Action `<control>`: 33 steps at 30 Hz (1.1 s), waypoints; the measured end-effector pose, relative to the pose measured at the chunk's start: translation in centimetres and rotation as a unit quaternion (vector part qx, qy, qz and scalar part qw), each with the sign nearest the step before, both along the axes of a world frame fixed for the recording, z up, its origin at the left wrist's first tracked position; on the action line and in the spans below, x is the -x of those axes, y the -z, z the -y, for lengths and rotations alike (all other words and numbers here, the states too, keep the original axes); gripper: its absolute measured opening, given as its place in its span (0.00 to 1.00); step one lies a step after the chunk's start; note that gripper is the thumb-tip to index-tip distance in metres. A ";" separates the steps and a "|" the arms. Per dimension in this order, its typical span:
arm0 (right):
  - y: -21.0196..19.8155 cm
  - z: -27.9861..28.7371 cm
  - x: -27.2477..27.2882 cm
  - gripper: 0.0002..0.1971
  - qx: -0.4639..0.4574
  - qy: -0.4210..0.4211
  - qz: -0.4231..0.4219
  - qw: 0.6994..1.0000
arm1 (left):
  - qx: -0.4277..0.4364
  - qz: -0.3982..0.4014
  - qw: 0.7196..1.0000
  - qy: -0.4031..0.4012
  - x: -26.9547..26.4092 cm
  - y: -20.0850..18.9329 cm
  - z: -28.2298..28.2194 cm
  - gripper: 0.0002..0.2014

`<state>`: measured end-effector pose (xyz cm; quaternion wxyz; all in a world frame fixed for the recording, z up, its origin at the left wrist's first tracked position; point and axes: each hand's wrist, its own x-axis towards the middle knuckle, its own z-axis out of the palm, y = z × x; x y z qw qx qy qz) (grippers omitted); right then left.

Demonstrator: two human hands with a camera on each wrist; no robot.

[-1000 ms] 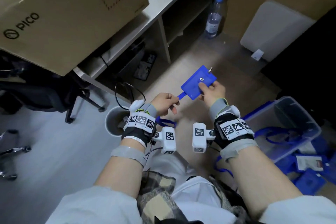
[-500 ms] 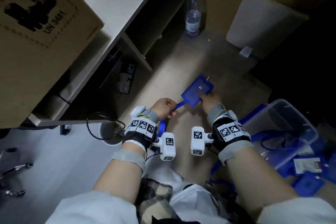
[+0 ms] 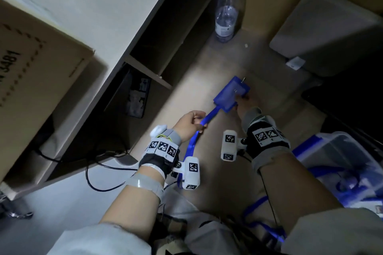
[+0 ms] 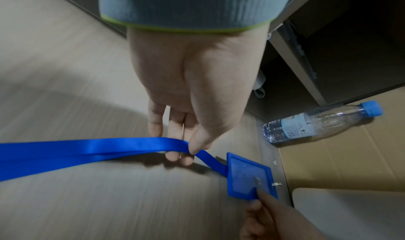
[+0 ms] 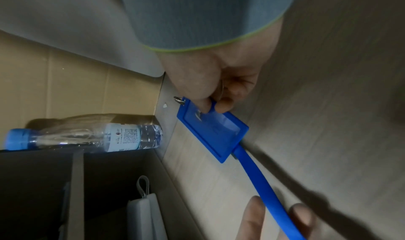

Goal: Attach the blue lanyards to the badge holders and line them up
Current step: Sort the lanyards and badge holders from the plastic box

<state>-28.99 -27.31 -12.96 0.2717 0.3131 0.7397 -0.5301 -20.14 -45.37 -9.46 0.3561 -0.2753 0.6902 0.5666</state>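
Observation:
A blue badge holder point(image 3: 230, 93) hangs low over the wooden floor, with a blue lanyard point(image 3: 208, 117) fixed to its near end. My right hand point(image 3: 243, 100) pinches the holder's far corner between thumb and fingers, seen close in the right wrist view as hand point(image 5: 215, 103) on holder point(image 5: 215, 134). My left hand point(image 3: 191, 121) pinches the lanyard strap a short way from the holder; the left wrist view shows thumb and fingers point(image 4: 190, 150) closed on the doubled strap point(image 4: 92, 148). The strap trails back under my left wrist.
A water bottle point(image 3: 227, 9) stands by the cardboard wall ahead. A desk with open shelves point(image 3: 145, 51) is on the left, a grey lid point(image 3: 325, 33) leans at the right. A clear bin point(image 3: 342, 163) with more lanyards sits at my right.
Both hands have moved forward and down toward the floor, carrying the badge holder and lanyard. The lanyard now stretches straighter between the hands.

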 end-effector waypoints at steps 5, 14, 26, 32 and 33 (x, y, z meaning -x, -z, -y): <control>-0.3 0.0 0.5 0.26 -0.063 0.072 -0.071 0.993 | 0.010 -0.016 0.999 0.034 0.1 0.6 0.5 0.31; -0.3 2.5 -2.5 0.19 -0.080 -0.130 -0.052 0.987 | 0.027 0.023 0.998 0.049 -1.2 0.4 1.1 0.11; 2.2 1.3 -2.5 0.34 -0.194 -0.237 -0.064 0.950 | 0.007 0.060 0.996 0.061 -2.0 1.7 0.5 0.06; 1.5 1.3 -1.3 0.29 -0.183 -0.222 -0.088 0.954 | 0.028 0.083 0.988 0.124 -1.3 1.2 1.1 0.05; 1.2 1.2 -1.5 0.31 -0.168 -0.208 -0.092 0.959 | 0.022 0.086 0.988 0.125 -1.3 0.9 1.0 0.05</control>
